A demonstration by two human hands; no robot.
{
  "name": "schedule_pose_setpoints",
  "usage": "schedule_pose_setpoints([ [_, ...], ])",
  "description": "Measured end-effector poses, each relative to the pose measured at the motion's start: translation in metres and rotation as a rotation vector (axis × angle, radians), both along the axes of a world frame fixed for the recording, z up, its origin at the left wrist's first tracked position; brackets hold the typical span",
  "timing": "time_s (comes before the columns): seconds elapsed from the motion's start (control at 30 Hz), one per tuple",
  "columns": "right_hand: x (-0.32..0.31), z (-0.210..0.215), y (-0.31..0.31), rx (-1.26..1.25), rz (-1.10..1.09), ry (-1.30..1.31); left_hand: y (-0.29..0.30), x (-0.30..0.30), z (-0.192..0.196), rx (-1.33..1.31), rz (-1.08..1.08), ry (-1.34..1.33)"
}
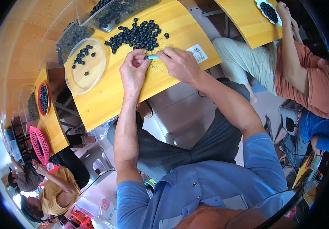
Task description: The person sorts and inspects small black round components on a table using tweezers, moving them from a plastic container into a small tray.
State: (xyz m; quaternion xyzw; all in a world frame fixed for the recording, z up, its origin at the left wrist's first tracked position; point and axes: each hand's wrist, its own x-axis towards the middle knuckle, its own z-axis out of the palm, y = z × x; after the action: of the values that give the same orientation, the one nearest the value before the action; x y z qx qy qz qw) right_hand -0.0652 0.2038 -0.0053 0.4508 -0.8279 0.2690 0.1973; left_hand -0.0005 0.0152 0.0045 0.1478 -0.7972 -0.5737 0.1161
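Note:
My left hand (134,72) pinches one small dark ball (146,57), blue-black and blueberry-like, between thumb and fingertips. In my right hand (181,65) is a slim light-blue stick-like tool (154,57), its end at the ball; its exact kind is unclear. Just beyond both hands, a loose pile of similar dark balls (139,36) lies on the yellow wooden table (107,99). Small crumbs (155,65) are scattered beneath my fingers. Left of my left hand, a shallow round clear dish (69,78) holds several balls.
A clear bin (113,26) full of dark balls stands at the far edge. A white printed card (197,53) lies at the right. People sit at other tables on both sides. Left are a red-rimmed bowl (49,104) and pink basket (39,145); a white plate (261,9) is far right.

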Motion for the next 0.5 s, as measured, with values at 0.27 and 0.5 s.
schedule_pose_setpoints([
  [0.27, 0.0, -0.001, -0.002, -0.014, -0.001, 0.001, 0.0, 0.001, -0.004, 0.054, 0.01, 0.046],
  [0.5, 0.0, 0.0, -0.003, 0.026, -0.07, -0.066, 0.002, 0.011, 0.009, 0.1, 0.066, 0.098],
])
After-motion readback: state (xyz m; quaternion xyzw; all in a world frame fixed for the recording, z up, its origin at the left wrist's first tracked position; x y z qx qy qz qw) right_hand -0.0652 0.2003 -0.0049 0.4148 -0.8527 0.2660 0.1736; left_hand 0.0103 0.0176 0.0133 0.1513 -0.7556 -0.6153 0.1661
